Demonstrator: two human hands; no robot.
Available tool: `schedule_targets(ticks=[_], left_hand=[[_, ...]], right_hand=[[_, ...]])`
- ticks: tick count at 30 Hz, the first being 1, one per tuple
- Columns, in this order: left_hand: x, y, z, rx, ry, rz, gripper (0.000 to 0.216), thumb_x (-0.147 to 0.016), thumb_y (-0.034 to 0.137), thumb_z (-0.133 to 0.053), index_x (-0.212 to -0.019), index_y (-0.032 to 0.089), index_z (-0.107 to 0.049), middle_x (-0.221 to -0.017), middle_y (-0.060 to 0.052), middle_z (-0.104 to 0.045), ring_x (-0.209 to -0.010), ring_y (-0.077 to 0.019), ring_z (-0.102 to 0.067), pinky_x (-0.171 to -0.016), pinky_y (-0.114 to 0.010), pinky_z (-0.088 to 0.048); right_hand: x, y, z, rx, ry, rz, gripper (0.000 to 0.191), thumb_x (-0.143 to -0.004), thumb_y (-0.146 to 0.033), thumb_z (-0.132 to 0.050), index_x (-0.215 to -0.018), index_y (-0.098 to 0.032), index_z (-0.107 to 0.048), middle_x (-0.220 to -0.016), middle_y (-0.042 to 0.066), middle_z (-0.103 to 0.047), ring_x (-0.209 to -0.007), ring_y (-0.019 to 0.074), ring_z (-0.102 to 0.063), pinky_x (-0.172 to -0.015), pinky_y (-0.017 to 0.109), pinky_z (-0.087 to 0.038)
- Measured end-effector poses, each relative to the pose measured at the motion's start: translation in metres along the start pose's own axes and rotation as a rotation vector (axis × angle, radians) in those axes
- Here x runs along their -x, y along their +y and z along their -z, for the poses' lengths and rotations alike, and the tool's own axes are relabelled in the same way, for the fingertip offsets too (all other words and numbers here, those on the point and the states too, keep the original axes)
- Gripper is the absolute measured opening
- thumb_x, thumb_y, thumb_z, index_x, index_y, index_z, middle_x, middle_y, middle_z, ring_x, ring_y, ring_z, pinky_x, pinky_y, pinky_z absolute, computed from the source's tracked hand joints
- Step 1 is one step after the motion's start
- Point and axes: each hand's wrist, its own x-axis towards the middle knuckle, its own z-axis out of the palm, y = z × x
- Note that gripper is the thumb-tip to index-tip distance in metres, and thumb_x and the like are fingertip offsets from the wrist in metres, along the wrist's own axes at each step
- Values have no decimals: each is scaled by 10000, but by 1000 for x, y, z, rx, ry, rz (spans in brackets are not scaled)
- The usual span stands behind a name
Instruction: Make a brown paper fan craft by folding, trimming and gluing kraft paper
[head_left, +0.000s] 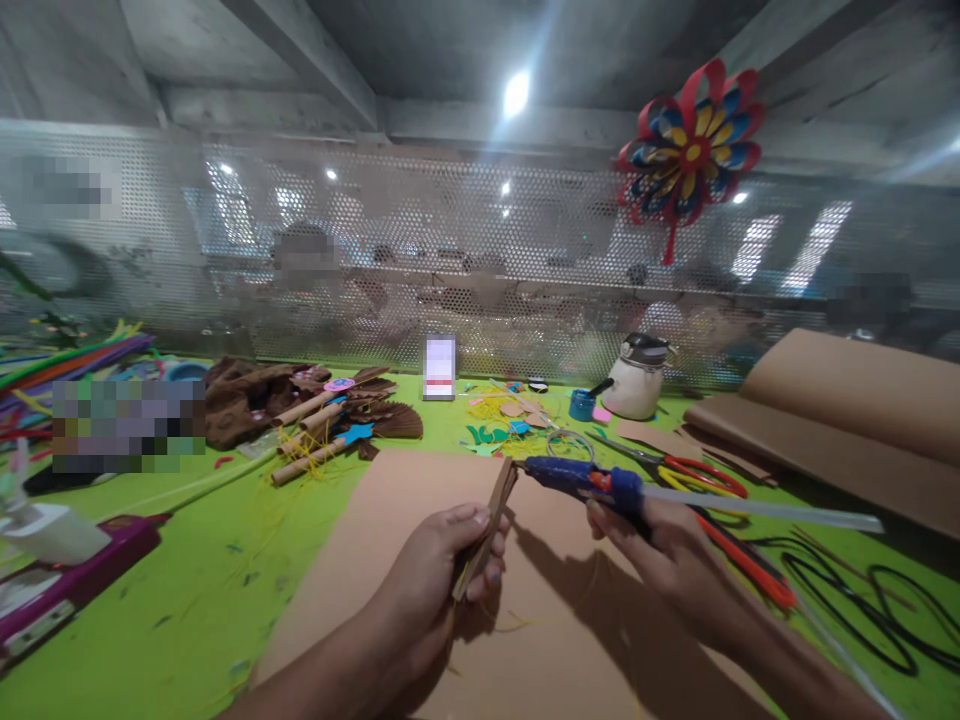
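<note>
My left hand [442,570] is closed on a folded brown cardboard strip [491,525], held upright above a brown paper sheet [420,500]. My right hand [660,545] grips a blue hot glue gun [585,480] with a clear glue stick [757,507] jutting out behind it. The gun's nozzle touches the top edge of the cardboard strip. Both hands hover over the middle of the green table [187,580].
Red-handled scissors [690,470] and a black cable [855,590] lie to the right. Brown paper rolls [840,400] sit at far right. A white glue jar [637,380], brown craft fans with sticks [322,415], pipe cleaners [67,360] and a paper pinwheel [690,140] on the mesh wall surround the area.
</note>
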Motion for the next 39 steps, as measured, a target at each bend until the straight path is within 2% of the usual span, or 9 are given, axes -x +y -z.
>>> schedule_targets(ticks=[4,12,22,26,32,39], left_hand=[[0,0,2,5,-11,0,145,-832,206,-529,-779,92,-601,-642,-12,-530,-398,-24,-406,-380,-148,-244],[0,3,1,15,14,13,139,-842,184,-509,-772,94,-589,-638,-12,-516,-416,-32,-428,-380,-140,-245],[1,5,-1,12,5,12,134,-832,188,-529,-755,94,-583,-639,-13,-512,-413,-29,-424,-374,-138,-234],[-1,2,3,19,-24,12,128,-827,199,-535,-784,94,-594,-645,-18,-526,-422,-35,-432,-374,-141,-231],[-5,-3,6,23,-32,15,121,-797,226,-581,-766,108,-586,-623,-14,-534,-399,-37,-398,-374,-159,-249],[-3,-3,5,22,-51,35,132,-803,228,-572,-765,104,-597,-613,-15,-529,-414,-43,-420,-374,-159,-228]], right_hand=[[2,-5,1,12,-28,6,344,-913,-399,-431,-700,-198,-610,-589,14,-574,-552,171,-526,-511,267,-440],[5,-10,1,-22,-129,-39,324,-932,-391,-415,-765,-184,-601,-710,36,-651,-670,188,-577,-594,263,-469],[11,-14,3,-22,-190,-45,316,-924,-413,-427,-769,-199,-601,-701,25,-640,-638,179,-569,-545,249,-459],[7,-14,4,-31,-163,-56,335,-925,-406,-424,-754,-187,-610,-679,23,-635,-634,179,-569,-530,249,-449],[0,-2,2,1,-51,-20,303,-911,-385,-445,-786,-192,-641,-627,17,-598,-573,172,-528,-529,272,-443],[0,0,2,24,-17,-25,332,-911,-418,-451,-781,-189,-652,-637,31,-622,-582,186,-553,-543,287,-459]])
